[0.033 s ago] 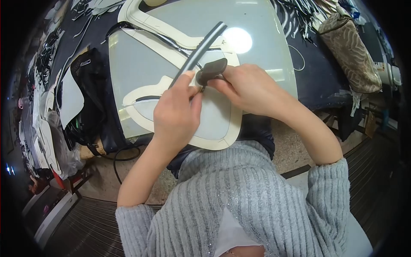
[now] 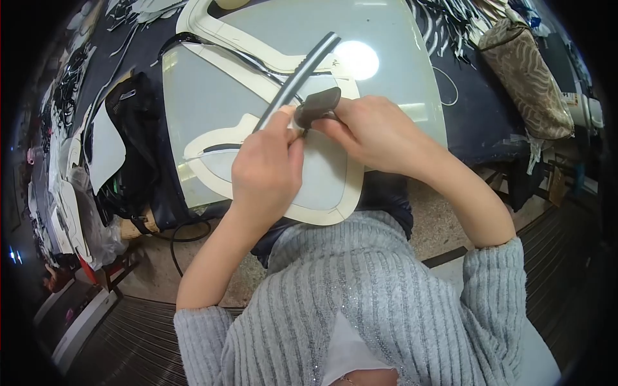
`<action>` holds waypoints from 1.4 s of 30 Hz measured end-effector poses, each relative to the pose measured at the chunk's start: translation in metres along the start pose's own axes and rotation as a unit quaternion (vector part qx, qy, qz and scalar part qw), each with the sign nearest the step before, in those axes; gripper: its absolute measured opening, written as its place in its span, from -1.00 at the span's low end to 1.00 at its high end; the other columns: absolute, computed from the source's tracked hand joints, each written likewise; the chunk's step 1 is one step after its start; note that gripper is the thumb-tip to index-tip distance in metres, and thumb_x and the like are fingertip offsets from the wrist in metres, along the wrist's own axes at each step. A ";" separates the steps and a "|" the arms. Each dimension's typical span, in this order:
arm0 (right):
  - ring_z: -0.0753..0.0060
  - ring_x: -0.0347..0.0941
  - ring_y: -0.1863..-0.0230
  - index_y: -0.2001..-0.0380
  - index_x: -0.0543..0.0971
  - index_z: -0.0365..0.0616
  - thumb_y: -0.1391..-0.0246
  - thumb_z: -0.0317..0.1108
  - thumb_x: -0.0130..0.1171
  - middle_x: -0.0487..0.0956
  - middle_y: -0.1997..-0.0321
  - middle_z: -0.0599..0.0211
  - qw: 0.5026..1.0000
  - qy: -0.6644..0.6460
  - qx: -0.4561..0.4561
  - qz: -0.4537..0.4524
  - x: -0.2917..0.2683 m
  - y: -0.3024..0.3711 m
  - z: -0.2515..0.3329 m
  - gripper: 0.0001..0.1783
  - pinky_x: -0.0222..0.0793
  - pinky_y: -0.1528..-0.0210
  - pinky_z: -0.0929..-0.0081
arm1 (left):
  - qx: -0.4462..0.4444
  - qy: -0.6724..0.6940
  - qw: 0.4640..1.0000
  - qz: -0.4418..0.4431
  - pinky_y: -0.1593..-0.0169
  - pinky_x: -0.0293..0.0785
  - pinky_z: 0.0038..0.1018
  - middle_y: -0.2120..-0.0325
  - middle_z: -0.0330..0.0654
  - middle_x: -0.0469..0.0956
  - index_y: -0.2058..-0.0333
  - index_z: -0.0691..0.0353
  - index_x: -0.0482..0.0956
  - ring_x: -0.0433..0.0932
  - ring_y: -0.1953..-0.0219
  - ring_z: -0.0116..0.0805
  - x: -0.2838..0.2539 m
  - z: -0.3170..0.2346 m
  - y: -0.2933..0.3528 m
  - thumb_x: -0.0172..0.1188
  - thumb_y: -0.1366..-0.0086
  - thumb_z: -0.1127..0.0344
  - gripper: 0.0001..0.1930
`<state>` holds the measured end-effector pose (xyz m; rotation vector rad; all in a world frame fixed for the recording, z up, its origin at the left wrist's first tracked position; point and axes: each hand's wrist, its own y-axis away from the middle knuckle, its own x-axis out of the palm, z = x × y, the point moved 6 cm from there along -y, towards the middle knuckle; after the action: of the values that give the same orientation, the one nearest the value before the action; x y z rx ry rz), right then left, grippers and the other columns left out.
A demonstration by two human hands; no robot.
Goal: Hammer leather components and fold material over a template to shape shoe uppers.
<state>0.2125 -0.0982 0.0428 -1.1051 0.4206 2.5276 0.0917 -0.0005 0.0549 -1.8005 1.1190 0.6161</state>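
My left hand pinches a long black strip with a pale stripe between thumb and fingers. The strip slants away to the far right, and one of its edges is notched. Close beside it, my right hand is closed on a dark brown piece with a rounded end; its lower part is hidden among the fingers. Both hands' fingertips nearly meet. Beneath them lies a cream cut-out pattern piece with open middles. A shiny black strip runs along its far part.
A translucent grey board bears the pattern piece and overhangs toward my lap. To the left are a black bag and a white cut piece. A patterned brown pouch lies at right, near bundles of strips.
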 end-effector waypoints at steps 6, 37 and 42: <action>-0.15 0.57 0.41 0.45 0.58 -0.31 -0.25 -0.08 0.07 0.59 0.54 -0.07 1.000 -0.004 0.012 -0.001 -0.001 0.000 0.001 -0.55 0.47 0.33 0.05 | 0.031 -0.086 0.995 -0.025 0.29 0.56 -0.49 0.41 -0.10 0.67 -0.08 0.36 0.37 0.67 0.38 -0.28 0.004 0.000 0.000 0.35 -0.13 0.56 -0.46; -0.14 0.57 0.42 0.46 0.59 -0.32 -0.24 -0.08 0.08 0.59 0.55 -0.06 1.000 -0.012 0.005 -0.015 -0.002 0.000 0.001 -0.54 0.47 0.35 0.06 | 0.070 -0.113 0.991 -0.022 0.37 0.56 -0.45 0.42 -0.07 0.66 -0.11 0.36 0.38 0.69 0.40 -0.25 0.006 -0.006 -0.004 0.33 -0.14 0.57 -0.46; -0.10 0.54 0.42 0.21 0.61 -0.19 -0.24 -0.21 0.07 0.58 0.52 -0.01 1.000 0.004 0.011 0.006 0.000 -0.001 0.000 -0.72 0.42 0.33 0.12 | -0.012 -0.019 0.999 -0.024 0.39 0.54 -0.42 0.41 -0.08 0.65 -0.08 0.37 0.38 0.65 0.42 -0.24 0.001 0.002 -0.003 0.29 -0.15 0.56 -0.49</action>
<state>0.2131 -0.0973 0.0425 -1.1080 0.4566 2.5248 0.0949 0.0016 0.0541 -1.8241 1.0445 0.6342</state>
